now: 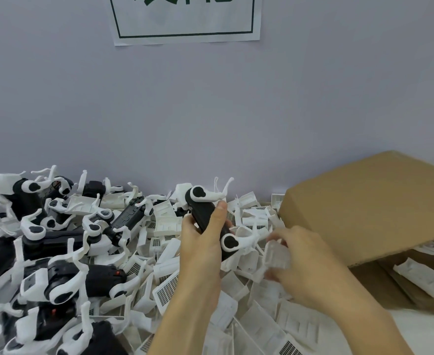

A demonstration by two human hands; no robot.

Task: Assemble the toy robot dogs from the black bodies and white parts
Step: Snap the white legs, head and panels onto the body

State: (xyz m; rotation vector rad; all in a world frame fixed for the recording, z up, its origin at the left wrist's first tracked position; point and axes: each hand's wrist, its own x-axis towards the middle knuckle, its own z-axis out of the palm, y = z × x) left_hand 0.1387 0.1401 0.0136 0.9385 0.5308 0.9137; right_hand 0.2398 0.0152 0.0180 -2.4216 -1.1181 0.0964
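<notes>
The left hand [202,242] grips a black body [210,221] with white legs fitted, left of the cardboard box [364,206]. The right hand [305,262] pinches a white part [277,257] beside it, not yet attached. Many dogs and loose parts remain piled.

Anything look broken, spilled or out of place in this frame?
Nothing looks broken. Loose white parts lie heaped, not spilled from the cardboard box. The left hand grips a black body; the right hand holds a blurred white part.

Two bare forearms — no sleeves, rings or watch.
</notes>
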